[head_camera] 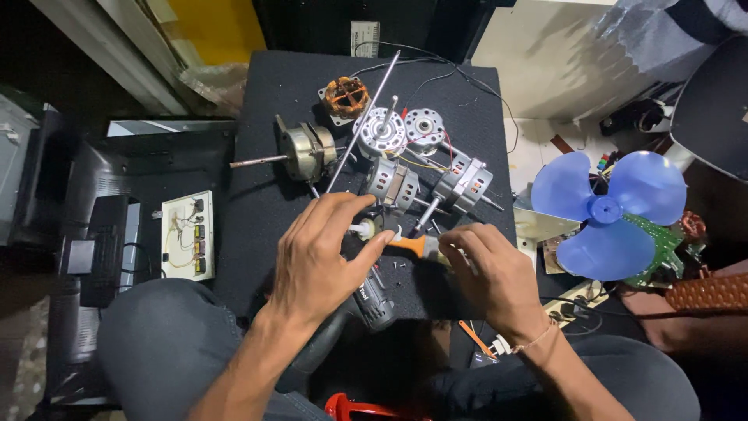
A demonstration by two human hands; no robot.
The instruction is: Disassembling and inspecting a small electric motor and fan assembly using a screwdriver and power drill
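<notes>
My left hand [323, 253] grips a small round part with a white hub [365, 229] between thumb and fingers, over the black mat [265, 203]. My right hand [491, 273] is closed around an orange-handled screwdriver [413, 246], whose tip points left at that part. Just beyond the hands lie several small fan motors [393, 185], one brass-coloured with a long shaft [305, 152], and a copper-wound stator [344, 97]. A long thin metal rod [362, 121] lies diagonally across them. A dark power tool [372, 300] sits under my left wrist.
A blue fan blade [606, 212] lies at the right beside a green circuit board [662, 245]. A white switch board with wires [188, 235] sits left of the mat. My knees frame the bottom; a red object [351, 408] shows between them.
</notes>
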